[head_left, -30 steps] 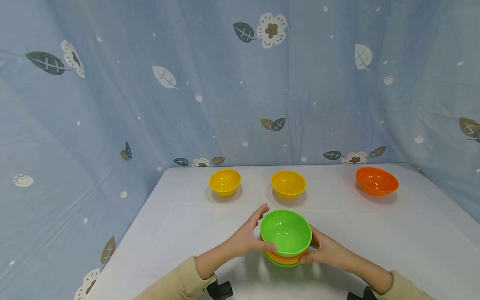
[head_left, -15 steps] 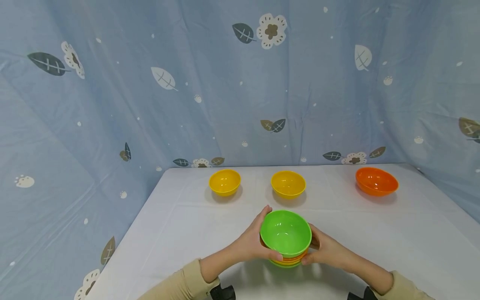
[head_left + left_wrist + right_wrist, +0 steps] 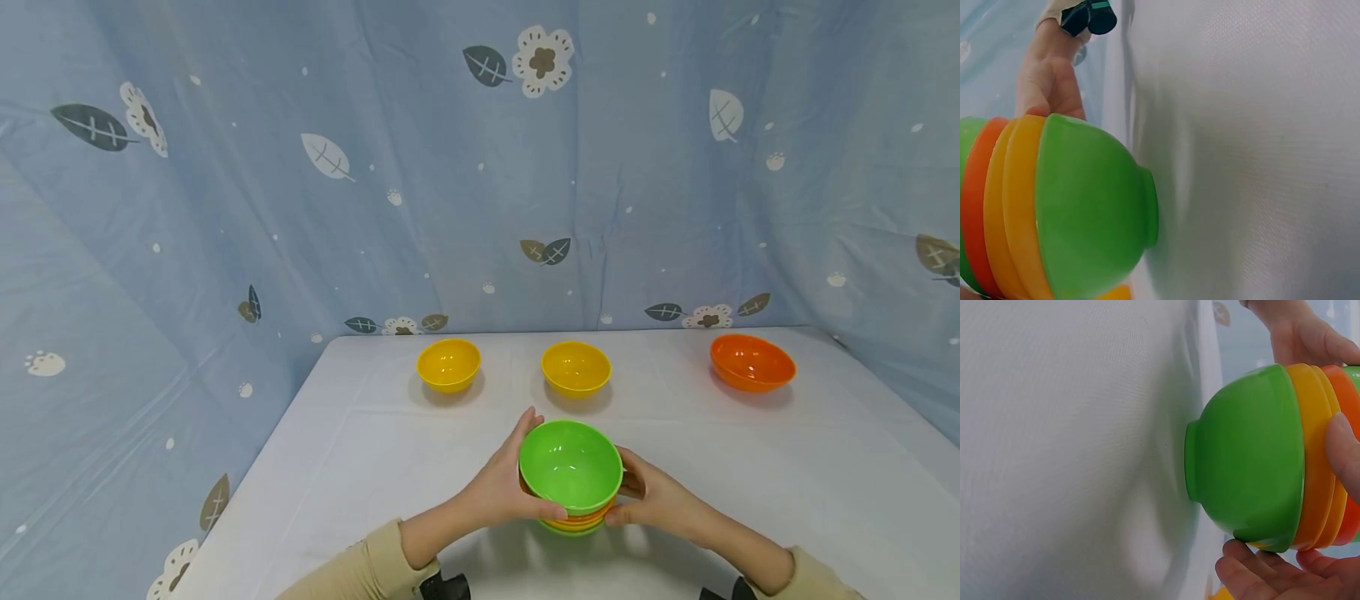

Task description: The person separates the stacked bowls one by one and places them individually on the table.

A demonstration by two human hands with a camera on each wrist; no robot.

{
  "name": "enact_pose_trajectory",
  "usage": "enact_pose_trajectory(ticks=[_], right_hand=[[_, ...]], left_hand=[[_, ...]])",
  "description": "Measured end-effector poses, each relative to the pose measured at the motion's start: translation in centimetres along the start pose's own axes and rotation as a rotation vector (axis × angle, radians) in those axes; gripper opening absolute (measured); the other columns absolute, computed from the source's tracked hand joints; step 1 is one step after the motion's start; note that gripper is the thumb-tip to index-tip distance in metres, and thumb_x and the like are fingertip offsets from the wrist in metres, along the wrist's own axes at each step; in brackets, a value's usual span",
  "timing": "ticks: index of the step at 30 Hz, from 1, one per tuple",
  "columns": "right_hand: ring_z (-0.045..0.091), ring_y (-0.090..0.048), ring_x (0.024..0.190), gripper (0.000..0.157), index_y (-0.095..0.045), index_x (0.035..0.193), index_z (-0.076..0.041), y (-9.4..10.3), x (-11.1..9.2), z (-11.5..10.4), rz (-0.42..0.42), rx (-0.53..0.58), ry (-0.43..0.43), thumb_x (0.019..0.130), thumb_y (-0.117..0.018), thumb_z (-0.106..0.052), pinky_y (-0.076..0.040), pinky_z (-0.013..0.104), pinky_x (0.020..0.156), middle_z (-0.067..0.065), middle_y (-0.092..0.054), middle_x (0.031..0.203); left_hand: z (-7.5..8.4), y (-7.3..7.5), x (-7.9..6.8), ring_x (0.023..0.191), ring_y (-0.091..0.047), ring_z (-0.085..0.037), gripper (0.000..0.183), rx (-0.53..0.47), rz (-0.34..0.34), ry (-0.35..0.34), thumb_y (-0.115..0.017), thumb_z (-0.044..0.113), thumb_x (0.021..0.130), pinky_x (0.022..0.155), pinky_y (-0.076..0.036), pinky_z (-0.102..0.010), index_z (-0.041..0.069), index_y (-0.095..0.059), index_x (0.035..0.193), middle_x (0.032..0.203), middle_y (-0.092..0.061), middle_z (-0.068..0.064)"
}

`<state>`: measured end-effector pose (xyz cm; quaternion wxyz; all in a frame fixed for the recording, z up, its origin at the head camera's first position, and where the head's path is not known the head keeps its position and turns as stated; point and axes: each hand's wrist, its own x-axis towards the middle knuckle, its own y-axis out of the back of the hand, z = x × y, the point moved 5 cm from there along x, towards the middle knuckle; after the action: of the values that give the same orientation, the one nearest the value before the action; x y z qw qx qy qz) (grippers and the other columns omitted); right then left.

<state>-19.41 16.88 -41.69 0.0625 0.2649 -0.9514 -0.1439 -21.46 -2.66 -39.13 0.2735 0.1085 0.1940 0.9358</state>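
Note:
A nested stack of bowls stands upright at the front middle of the table. On top is a light green bowl (image 3: 572,462), with an orange bowl (image 3: 975,212) and two yellow bowls (image 3: 1025,206) beneath it. The lowest is another green bowl (image 3: 1250,459), its foot close over the cloth. My left hand (image 3: 504,485) holds the stack from the left, thumb across the front near the upper rims, fingers round the far side. From the right, my right hand (image 3: 660,500) grips the stack lower down, thumb on the yellow and orange rims, fingers behind.
Along the back of the white-covered table (image 3: 360,467) sit two separate yellow bowls, one at left (image 3: 448,367) and a yellow bowl (image 3: 576,369) in the middle. An orange bowl (image 3: 752,363) is at the back right. A blue patterned curtain (image 3: 420,167) hangs behind.
My left hand has moved slightly right, closing against the stack, with its thumb farther across the front. The right hand and the stack have hardly moved.

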Motion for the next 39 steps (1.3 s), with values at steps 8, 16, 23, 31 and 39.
enact_pose_trajectory(ticks=[8, 16, 23, 31, 39], right_hand=[[0.049, -0.042, 0.117, 0.084, -0.018, 0.138, 0.013, -0.05, -0.01, -0.12, -0.005, 0.002, 0.004, 0.079, -0.071, -0.016, -0.042, 0.012, 0.087, 0.036, -0.030, 0.136], [0.048, -0.043, 0.117, 0.085, -0.017, 0.138, 0.013, -0.07, -0.08, -0.23, -0.007, -0.005, -0.009, 0.079, -0.071, -0.016, -0.045, 0.035, 0.093, 0.036, -0.028, 0.137], [0.049, -0.041, 0.118, 0.087, -0.013, 0.140, 0.012, -0.13, -0.05, -0.16, -0.029, 0.030, -0.012, 0.081, -0.070, -0.015, -0.048, 0.039, 0.089, 0.037, -0.023, 0.139], [0.049, -0.043, 0.116, 0.086, -0.014, 0.138, 0.014, -0.14, -0.05, -0.09, -0.021, 0.013, 0.002, 0.080, -0.071, -0.015, -0.046, 0.041, 0.091, 0.038, -0.025, 0.137], [0.050, -0.042, 0.116, 0.086, -0.013, 0.138, 0.015, -0.22, -0.10, -0.20, -0.027, 0.032, 0.000, 0.081, -0.070, -0.015, -0.048, 0.036, 0.089, 0.039, -0.024, 0.137]], left_hand=[[0.07, 0.14, -0.18, 0.129, -0.036, -0.020, 0.117, 0.043, 0.024, -0.009, -0.084, 0.021, 0.063, 0.103, -0.034, -0.041, 0.016, -0.004, 0.148, 0.149, -0.026, -0.003], [0.38, 0.35, -0.16, 0.131, -0.032, -0.019, 0.117, 0.059, 0.020, -0.018, -0.085, 0.023, 0.062, 0.105, -0.029, -0.050, 0.020, -0.005, 0.148, 0.148, -0.027, 0.000], [0.65, 0.40, -0.11, 0.130, -0.033, -0.019, 0.118, 0.060, -0.002, -0.048, -0.085, 0.020, 0.062, 0.105, -0.032, -0.042, 0.014, -0.004, 0.148, 0.148, -0.025, 0.000], [0.81, 0.18, -0.01, 0.133, -0.027, -0.022, 0.121, 0.021, -0.052, -0.025, -0.084, 0.015, 0.063, 0.106, -0.030, -0.040, 0.015, 0.002, 0.148, 0.152, -0.013, -0.002], [0.72, 0.09, 0.18, 0.131, -0.031, -0.021, 0.121, 0.039, -0.032, -0.019, -0.085, 0.017, 0.061, 0.103, -0.034, -0.035, 0.015, -0.001, 0.148, 0.150, -0.020, -0.002]])
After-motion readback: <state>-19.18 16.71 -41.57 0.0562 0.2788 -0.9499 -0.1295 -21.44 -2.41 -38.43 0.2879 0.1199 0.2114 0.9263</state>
